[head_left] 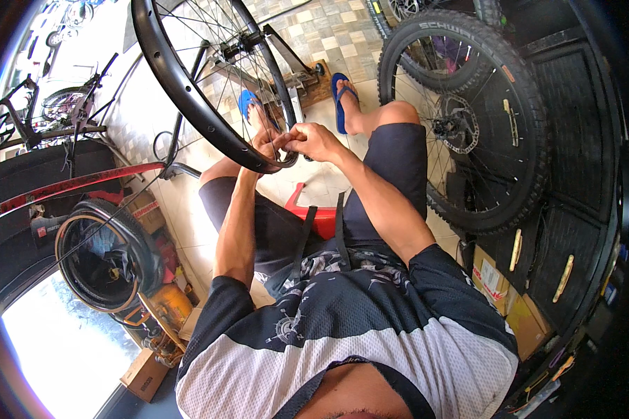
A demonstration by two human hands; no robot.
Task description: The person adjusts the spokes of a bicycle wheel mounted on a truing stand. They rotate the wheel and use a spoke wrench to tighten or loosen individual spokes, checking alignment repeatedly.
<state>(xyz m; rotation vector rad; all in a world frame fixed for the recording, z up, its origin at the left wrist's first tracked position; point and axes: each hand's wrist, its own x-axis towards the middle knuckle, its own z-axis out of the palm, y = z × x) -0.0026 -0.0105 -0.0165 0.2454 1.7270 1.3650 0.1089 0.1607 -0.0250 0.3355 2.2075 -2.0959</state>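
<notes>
left hand [266,145]: at wheel rim [183,99], cannot tell whether closed
right hand [314,142]: curled closed just right
knobby tire [526,164]: farther right

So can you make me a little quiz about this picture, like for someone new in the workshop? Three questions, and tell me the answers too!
1. What colour are the flip-flops on the person's feet?
2. True or false: the wheel with the knobbly tyre is on the person's left.
3. Where are the left hand and the right hand?
A) At the cardboard boxes
B) At the near end of the black rim
C) At the brake disc

Key:
1. Blue.
2. False; it is on the person's right.
3. B.
</notes>
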